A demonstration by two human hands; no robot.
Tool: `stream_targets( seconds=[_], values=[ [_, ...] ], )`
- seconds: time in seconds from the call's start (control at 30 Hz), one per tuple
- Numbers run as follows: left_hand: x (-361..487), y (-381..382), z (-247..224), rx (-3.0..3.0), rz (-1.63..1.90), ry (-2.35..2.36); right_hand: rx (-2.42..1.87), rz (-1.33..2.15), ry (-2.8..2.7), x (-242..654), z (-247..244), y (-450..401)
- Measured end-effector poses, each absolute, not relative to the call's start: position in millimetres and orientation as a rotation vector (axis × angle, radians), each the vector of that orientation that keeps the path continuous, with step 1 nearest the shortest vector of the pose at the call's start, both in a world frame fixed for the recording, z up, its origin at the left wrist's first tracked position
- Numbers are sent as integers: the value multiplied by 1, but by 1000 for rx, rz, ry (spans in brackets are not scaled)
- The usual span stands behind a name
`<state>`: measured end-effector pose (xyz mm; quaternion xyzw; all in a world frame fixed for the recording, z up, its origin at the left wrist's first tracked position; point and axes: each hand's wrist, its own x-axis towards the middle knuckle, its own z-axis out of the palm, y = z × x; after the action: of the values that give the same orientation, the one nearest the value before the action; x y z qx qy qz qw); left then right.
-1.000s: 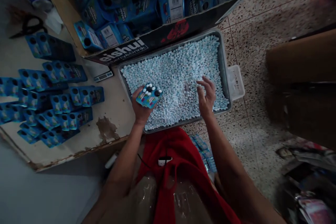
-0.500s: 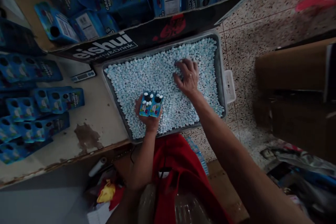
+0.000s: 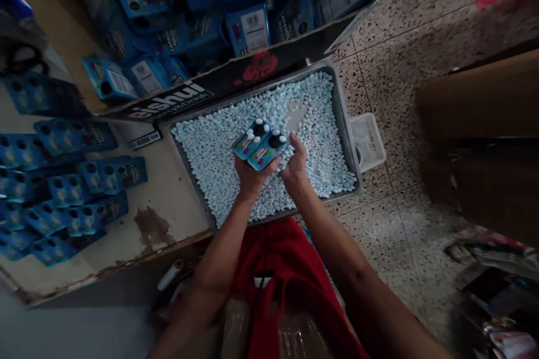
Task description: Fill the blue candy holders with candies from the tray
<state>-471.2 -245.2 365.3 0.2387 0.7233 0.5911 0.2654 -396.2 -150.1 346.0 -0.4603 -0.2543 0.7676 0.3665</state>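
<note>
My left hand [image 3: 251,179] is closed around two small blue candy boxes [image 3: 263,148], held side by side above the tray. Several white candies lie on their tops, around the dark round openings. Close against the right-hand box, my right hand [image 3: 295,161] is cupped with its thumb raised; pale candies show between its fingers and the box, though the palm is partly hidden. Below both hands is a grey metal tray [image 3: 345,106] filled with pale blue and white candies [image 3: 210,146]. Beyond my right hand, a patch of the tray's bottom shows through.
A large cardboard carton [image 3: 164,102] of blue boxes stands behind the tray. At left, rows of blue boxes [image 3: 67,188] and a small scale [image 3: 145,140] rest on the worn table [image 3: 177,202]. A clear plastic container [image 3: 370,143] is at the tray's right, near brown cartons [image 3: 480,101].
My right hand has left the candies at the far side and come back beside the boxes. My left hand has raised the boxes and moved them right. The view has shifted slightly.
</note>
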Motion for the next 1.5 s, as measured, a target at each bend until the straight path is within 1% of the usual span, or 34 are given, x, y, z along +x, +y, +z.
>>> stream_targets(
  seconds=[0.1,0.17,0.33,0.43,0.53,0.67,0.8,0.87,0.93,1.03,1.17,1.27,1.37,1.43,1.5],
  values=[
    [-504,-274,389,849,1537,1966,-1084,2160,-312,-390,362,-150],
    [-527,-292,399,1008,1476,1977,-981,2248,-245,-385,384,-149],
    [-562,-315,408,1431,1276,1940,-804,2281,-501,-390,460,-151],
    [-564,-319,407,1401,1343,1967,-762,2221,-711,-406,493,-158],
    [-558,-319,406,1309,1332,1905,-736,2151,-835,-421,507,-165],
    [-552,-314,406,1175,1364,1932,-710,2061,-991,-430,509,-166],
    [-550,-311,409,1300,1240,1912,-753,1975,-1110,-432,511,-167],
    [-548,-311,407,1254,1243,1979,-773,1970,-1160,-434,513,-170],
    [-547,-312,403,1173,1263,2063,-784,1982,-1178,-436,513,-174],
    [-545,-313,395,1249,1212,1987,-805,1947,-1152,-434,509,-175],
    [-550,-318,387,1179,1233,2058,-900,1871,-1259,-408,486,-167],
    [-556,-322,383,1158,1207,2006,-1122,1821,-1361,-379,459,-166],
    [-560,-327,380,971,1290,2080,-1305,1805,-1449,-358,435,-174],
    [-562,-329,382,926,1277,2095,-1312,1791,-1602,-354,424,-180],
    [-563,-330,387,999,1183,2018,-1270,1733,-1820,-357,418,-184]
  ],
)
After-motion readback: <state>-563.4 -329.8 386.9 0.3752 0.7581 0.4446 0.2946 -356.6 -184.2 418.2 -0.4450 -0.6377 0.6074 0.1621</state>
